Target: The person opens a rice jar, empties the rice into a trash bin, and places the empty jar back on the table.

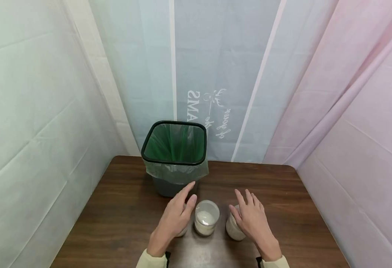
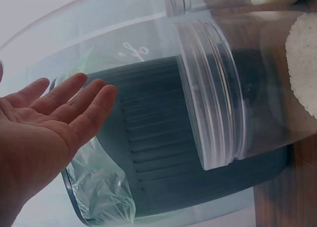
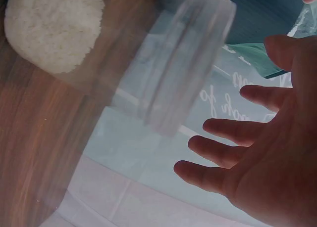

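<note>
White grains [image 3: 54, 29] below, nothing in our grasp

We have both hands above the brown table [image 1: 299, 216]. Our left hand [image 1: 174, 216] is spread, fingers straight and thumb apart, empty over the left jar [image 2: 213, 93], which it mostly hides from the head view. Our right hand [image 1: 251, 219] is loosely spread over the right jar [image 1: 233, 229] and holds nothing; the right wrist view shows a gap to the rim. Between them the middle jar [image 1: 206, 219] stands upright, near the bin [image 1: 174, 162].

For a sure grip, we'd set thumb and fingers on opposite sides of a jar, just below its ridged rim. Those smooth walls may slip, so we'd squeeze evenly, keep the jar upright and mind our left fingertips, which reach close to the bin.
</note>
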Demonstrator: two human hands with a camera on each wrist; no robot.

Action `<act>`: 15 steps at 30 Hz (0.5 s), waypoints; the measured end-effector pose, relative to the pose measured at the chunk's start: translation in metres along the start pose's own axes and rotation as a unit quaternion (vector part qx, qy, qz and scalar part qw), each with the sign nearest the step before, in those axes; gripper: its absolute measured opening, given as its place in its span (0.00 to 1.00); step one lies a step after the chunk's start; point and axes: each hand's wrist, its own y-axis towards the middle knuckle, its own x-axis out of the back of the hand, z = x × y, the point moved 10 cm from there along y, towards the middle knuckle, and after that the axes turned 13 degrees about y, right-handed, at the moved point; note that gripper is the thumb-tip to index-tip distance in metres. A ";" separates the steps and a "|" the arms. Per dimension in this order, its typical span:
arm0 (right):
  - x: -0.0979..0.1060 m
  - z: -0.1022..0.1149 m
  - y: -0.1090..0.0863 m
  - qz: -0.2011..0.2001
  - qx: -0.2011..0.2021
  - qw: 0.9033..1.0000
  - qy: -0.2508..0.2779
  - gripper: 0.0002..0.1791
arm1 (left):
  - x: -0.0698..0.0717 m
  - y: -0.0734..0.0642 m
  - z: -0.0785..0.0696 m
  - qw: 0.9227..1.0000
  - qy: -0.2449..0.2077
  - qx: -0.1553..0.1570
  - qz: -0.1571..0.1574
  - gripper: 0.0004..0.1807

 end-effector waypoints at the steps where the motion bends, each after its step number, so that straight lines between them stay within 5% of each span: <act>1: -0.002 -0.001 0.000 0.003 -0.005 1.000 0.001 0.31 | 0.002 0.001 0.002 1.000 -0.010 -0.004 -0.005 0.25; 15: -0.029 0.003 0.001 0.059 -0.021 0.998 -0.001 0.36 | 0.005 0.008 0.008 0.995 -0.061 -0.059 -0.060 0.19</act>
